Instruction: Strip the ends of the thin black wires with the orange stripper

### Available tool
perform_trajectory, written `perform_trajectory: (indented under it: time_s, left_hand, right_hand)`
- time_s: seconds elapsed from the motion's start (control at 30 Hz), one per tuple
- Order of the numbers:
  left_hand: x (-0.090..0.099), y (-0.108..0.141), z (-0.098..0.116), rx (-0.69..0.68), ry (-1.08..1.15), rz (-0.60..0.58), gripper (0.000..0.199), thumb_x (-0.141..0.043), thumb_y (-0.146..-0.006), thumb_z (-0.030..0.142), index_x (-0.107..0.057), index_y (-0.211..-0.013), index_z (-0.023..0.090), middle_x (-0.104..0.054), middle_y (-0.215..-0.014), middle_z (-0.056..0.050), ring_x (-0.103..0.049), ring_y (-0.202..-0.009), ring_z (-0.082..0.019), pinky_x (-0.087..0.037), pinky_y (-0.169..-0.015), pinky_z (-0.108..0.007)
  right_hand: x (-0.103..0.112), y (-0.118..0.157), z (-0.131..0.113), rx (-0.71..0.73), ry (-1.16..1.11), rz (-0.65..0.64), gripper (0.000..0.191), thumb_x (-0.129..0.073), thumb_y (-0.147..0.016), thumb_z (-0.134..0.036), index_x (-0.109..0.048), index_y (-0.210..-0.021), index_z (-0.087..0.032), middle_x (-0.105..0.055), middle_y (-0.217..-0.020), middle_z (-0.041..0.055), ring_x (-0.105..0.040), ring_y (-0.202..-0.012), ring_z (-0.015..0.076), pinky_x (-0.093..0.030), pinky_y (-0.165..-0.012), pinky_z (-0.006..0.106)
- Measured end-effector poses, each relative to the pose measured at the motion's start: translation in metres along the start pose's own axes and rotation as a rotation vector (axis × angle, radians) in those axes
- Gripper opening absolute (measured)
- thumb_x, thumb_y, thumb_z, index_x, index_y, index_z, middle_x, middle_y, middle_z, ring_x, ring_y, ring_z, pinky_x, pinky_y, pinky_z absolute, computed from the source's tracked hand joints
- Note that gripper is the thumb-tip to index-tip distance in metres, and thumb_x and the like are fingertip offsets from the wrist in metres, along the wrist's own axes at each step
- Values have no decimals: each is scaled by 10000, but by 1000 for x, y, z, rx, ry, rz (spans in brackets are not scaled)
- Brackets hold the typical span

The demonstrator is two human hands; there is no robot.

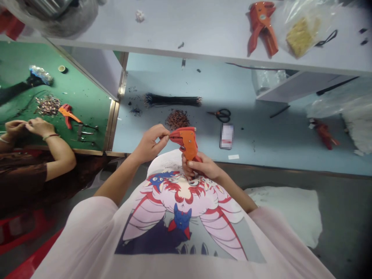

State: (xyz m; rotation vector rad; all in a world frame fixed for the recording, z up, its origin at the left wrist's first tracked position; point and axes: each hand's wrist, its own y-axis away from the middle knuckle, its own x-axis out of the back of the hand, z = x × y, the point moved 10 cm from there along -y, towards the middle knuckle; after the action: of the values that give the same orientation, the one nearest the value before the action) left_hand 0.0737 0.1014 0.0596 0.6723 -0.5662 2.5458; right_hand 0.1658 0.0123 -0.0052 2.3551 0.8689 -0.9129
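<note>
My right hand point(200, 164) is wrapped round the handles of an orange and red wire stripper point(188, 141), held over the front of my shirt. At the tool's jaws, the fingers of my left hand point(154, 143) are pinched together; whatever they hold is too small to make out. Just beyond the tool lies a pile of small reddish-brown bits point(178, 119). Behind that pile stretches a bundle of black wires point(174, 100) with bare-looking ends, on the blue table point(244, 155).
Black-handled scissors point(223, 115) and a phone point(226, 135) lie right of the pile. A shelf point(186, 35) overhead bears another wire stripper point(263, 29) and a bag of yellow pieces point(302, 37). At left, a co-worker's hands point(31, 126) are over a green table point(90, 87).
</note>
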Motion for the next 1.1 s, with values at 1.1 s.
perform_trajectory:
  time_s: [1.1]
  left_hand:
    - [-13, 3, -30, 266, 274, -167, 230, -421, -866, 320, -480, -704, 168, -464, -677, 18, -418, -650, -105, -351, -634, -238]
  right_hand:
    - [-2, -2, 1, -72, -2, -44, 254, -635, -822, -344, -479, -912, -165, -459, -582, -56, -400, -469, 73, -386, -482, 228]
